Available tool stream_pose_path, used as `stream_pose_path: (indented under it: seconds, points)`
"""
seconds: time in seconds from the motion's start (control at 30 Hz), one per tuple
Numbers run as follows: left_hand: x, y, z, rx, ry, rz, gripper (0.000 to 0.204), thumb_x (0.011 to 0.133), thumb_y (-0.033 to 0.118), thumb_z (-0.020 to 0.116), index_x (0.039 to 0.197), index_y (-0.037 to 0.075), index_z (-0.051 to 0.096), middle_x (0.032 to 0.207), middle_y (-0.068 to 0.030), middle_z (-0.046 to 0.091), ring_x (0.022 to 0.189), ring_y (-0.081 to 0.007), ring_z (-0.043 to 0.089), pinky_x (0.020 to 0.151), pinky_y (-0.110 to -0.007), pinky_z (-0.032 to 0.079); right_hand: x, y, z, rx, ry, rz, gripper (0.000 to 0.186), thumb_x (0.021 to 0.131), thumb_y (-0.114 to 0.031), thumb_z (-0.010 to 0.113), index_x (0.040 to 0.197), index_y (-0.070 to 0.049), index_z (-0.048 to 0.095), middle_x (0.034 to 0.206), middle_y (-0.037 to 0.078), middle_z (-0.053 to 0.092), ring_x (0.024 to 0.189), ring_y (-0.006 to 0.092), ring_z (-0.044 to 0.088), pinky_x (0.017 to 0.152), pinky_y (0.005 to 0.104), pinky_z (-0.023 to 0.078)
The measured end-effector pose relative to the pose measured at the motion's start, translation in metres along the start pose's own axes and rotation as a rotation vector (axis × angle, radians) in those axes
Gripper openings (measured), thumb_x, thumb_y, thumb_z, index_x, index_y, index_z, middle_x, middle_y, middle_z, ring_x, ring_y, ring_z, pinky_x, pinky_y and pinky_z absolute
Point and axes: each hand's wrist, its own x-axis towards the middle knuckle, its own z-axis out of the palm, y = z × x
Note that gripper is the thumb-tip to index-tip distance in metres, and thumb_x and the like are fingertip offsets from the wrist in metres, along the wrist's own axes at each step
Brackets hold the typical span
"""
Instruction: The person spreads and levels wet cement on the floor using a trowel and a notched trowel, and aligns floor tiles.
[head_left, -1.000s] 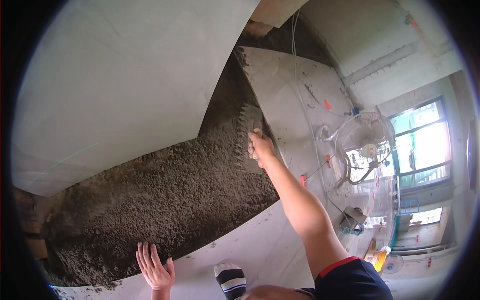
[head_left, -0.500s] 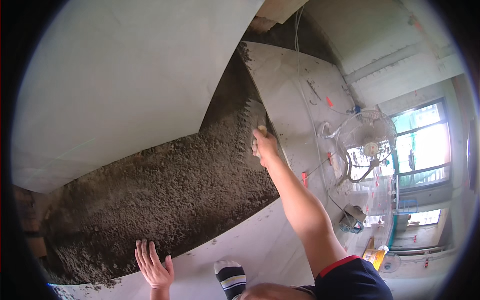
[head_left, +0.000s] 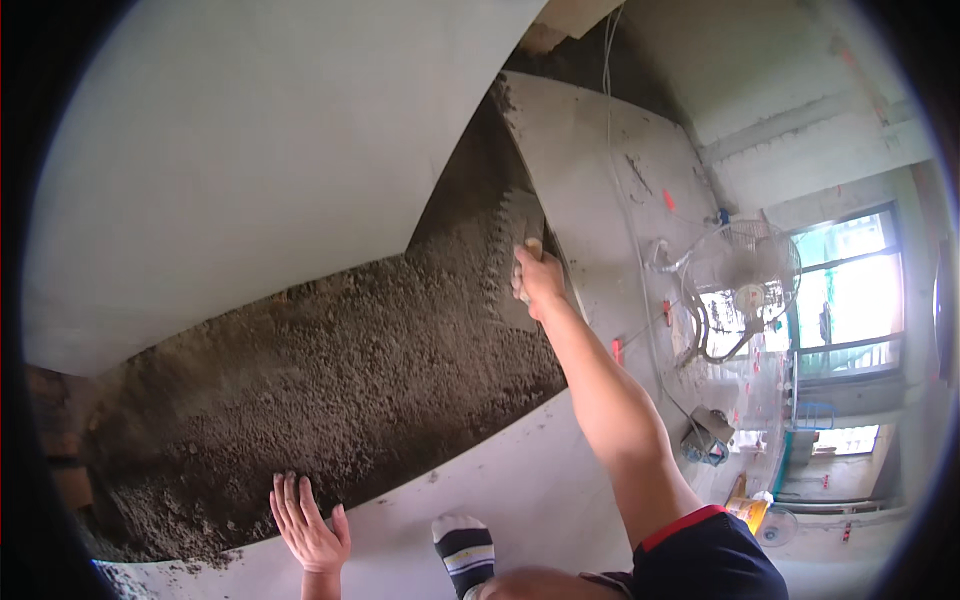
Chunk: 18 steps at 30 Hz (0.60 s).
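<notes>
My right hand [head_left: 538, 275] is closed round the handle of a notched trowel [head_left: 520, 215]. Its blade lies on dark, crumbly mortar [head_left: 330, 360], close to the edge of a light tile on the right, with the toothed side facing left. My left hand [head_left: 310, 530] rests with fingers extended at the near edge of the mortar, where it meets the pale tile [head_left: 540, 460] on my side. A large pale tile or slab [head_left: 250, 170] covers the upper left and overhangs part of the mortar bed.
My socked foot [head_left: 463, 550] is on the near tile. To the right stand a fan [head_left: 745, 285], a cable [head_left: 640, 280], small red pieces [head_left: 617, 350], a grey object [head_left: 708, 435] and a yellow container [head_left: 748, 510]. Windows [head_left: 848, 290] are at the far right.
The view has shifted slightly. The trowel blade shows more fully now, its toothed edge visible, with my right hand still on the handle. My left hand has stayed in place.
</notes>
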Motion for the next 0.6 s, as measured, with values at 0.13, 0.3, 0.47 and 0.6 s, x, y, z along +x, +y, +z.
stream_pose_path:
  seconds: [0.13,0.3,0.47,0.6]
  points:
    - [-0.004,-0.004,0.003,0.005,0.0,-0.017,0.058,0.097,0.036,0.047,0.137,-0.007,0.044,0.139,-0.0278,0.047,0.136,-0.0492,0.04,0.114,-0.059,0.029,-0.013,0.008,-0.002,0.084,0.031,-0.013,0.021,0.094,-0.023,0.068,0.089,-0.007,0.056,0.062,0.0,0.052,0.045,0.0119,0.049,0.037,0.029,0.037]
    - [0.004,0.001,0.002,-0.008,0.003,-0.008,0.059,0.097,0.037,0.048,0.137,-0.007,0.043,0.139,-0.0277,0.047,0.137,-0.0484,0.04,0.114,-0.059,0.029,0.01,-0.01,-0.012,0.04,0.03,0.0,0.022,0.096,-0.026,0.065,0.09,-0.007,0.057,0.064,0.0,0.053,0.046,0.0111,0.05,0.038,0.029,0.038]
    - [-0.007,-0.007,0.006,0.012,-0.017,-0.027,0.062,0.097,0.039,0.05,0.138,-0.008,0.044,0.14,-0.0278,0.047,0.136,-0.0476,0.041,0.114,-0.059,0.03,-0.014,0.009,-0.004,0.063,0.062,0.036,0.021,0.095,-0.026,0.066,0.092,-0.007,0.056,0.065,-0.001,0.053,0.046,0.0105,0.05,0.04,0.0286,0.039]
    - [0.001,-0.003,0.002,-0.009,-0.023,-0.015,0.063,0.096,0.04,0.051,0.137,-0.008,0.044,0.14,-0.0279,0.047,0.136,-0.0482,0.04,0.113,-0.059,0.03,0.008,-0.012,-0.01,0.109,-0.017,0.005,0.021,0.095,-0.026,0.066,0.091,-0.008,0.056,0.066,-0.001,0.053,0.047,0.0107,0.05,0.04,0.0291,0.04]
